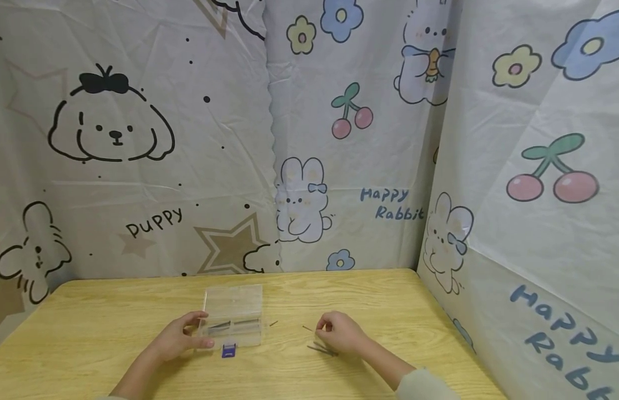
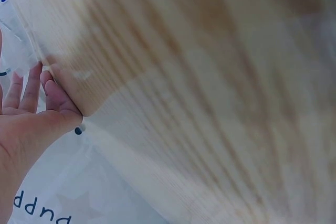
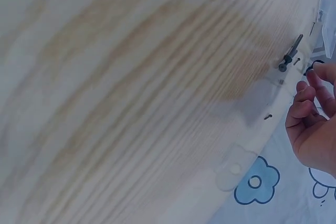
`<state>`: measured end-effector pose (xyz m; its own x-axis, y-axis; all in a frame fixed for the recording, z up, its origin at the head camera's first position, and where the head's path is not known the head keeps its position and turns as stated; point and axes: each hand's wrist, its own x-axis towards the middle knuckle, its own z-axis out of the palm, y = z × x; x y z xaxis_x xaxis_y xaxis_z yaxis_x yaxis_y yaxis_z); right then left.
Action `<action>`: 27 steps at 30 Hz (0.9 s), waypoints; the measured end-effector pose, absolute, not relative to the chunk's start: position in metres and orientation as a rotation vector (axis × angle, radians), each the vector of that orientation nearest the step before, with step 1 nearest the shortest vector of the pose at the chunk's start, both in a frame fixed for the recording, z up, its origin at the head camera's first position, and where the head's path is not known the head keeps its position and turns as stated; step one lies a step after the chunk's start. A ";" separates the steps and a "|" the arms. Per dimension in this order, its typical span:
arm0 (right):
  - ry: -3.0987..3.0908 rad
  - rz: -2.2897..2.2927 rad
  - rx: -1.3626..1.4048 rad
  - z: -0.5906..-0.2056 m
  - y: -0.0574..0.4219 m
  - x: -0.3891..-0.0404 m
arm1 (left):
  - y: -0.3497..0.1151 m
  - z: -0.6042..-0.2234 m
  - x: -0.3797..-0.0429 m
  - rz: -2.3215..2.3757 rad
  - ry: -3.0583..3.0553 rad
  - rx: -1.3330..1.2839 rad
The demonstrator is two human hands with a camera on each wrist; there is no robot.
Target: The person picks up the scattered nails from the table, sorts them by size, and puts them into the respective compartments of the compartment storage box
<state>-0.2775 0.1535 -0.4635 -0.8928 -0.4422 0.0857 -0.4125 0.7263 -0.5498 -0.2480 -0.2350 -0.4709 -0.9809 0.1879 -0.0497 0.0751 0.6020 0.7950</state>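
A clear plastic compartment box (image 1: 246, 335) lies on the table with its lid (image 1: 234, 300) raised at the back and a blue latch (image 1: 229, 350) at the front. Several dark, thin pieces (image 1: 219, 326) lie in its compartments. My left hand (image 1: 181, 336) grips the box's left end, thumb at the front and fingers behind. To the right of the box, my right hand (image 1: 341, 332) pinches a thin screw (image 1: 307, 328) between thumb and forefinger. Below that hand lie several long dark screws (image 1: 321, 349), which the right wrist view shows bunched together (image 3: 291, 53).
One small screw (image 1: 273, 323) lies just right of the box. Another short screw (image 3: 268, 116) rests near the table edge in the right wrist view. Patterned cloth (image 1: 339, 222) hangs behind and to the right of the wood-grain table (image 1: 269, 378).
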 end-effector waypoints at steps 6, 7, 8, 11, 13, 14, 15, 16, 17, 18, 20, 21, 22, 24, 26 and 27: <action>2.790 -0.902 -0.737 -0.463 0.172 -0.271 | -0.234 -0.472 -0.248 1.333 2.694 0.215; 2.767 -0.906 -0.736 -0.462 0.175 -0.269 | -0.234 -0.472 -0.248 1.334 2.694 0.215; 2.745 -0.912 -0.738 -0.462 0.178 -0.268 | -0.234 -0.472 -0.248 1.332 2.696 0.217; 2.686 -0.923 -0.737 -0.460 0.185 -0.265 | -0.234 -0.472 -0.248 1.339 2.695 0.226; 2.660 -0.932 -0.735 -0.459 0.189 -0.263 | -0.235 -0.471 -0.248 1.344 2.693 0.231; 2.650 -0.935 -0.735 -0.458 0.191 -0.263 | -0.235 -0.471 -0.248 1.344 2.693 0.236; 2.648 -0.930 -0.738 -0.458 0.192 -0.262 | -0.235 -0.471 -0.248 1.347 2.691 0.238; 2.648 -0.927 -0.741 -0.457 0.193 -0.261 | -0.235 -0.471 -0.248 1.346 2.693 0.241; 2.652 -0.919 -0.743 -0.457 0.194 -0.261 | -0.235 -0.471 -0.247 1.344 2.693 0.242; 2.655 -0.910 -0.746 -0.458 0.195 -0.261 | -0.235 -0.471 -0.247 1.343 2.694 0.244; 2.666 -0.896 -0.745 -0.459 0.197 -0.260 | -0.235 -0.471 -0.247 1.340 2.694 0.242; 2.668 -0.893 -0.742 -0.460 0.198 -0.260 | -0.235 -0.470 -0.247 1.339 2.695 0.240; 2.670 -0.891 -0.739 -0.461 0.198 -0.260 | -0.235 -0.470 -0.247 1.337 2.697 0.239; 2.676 -0.888 -0.739 -0.463 0.199 -0.260 | -0.235 -0.470 -0.247 1.333 2.698 0.238; 2.688 -0.884 -0.747 -0.465 0.200 -0.260 | -0.234 -0.470 -0.247 1.330 2.699 0.237; 2.700 -0.875 -0.758 -0.466 0.201 -0.260 | -0.234 -0.470 -0.247 1.328 2.701 0.238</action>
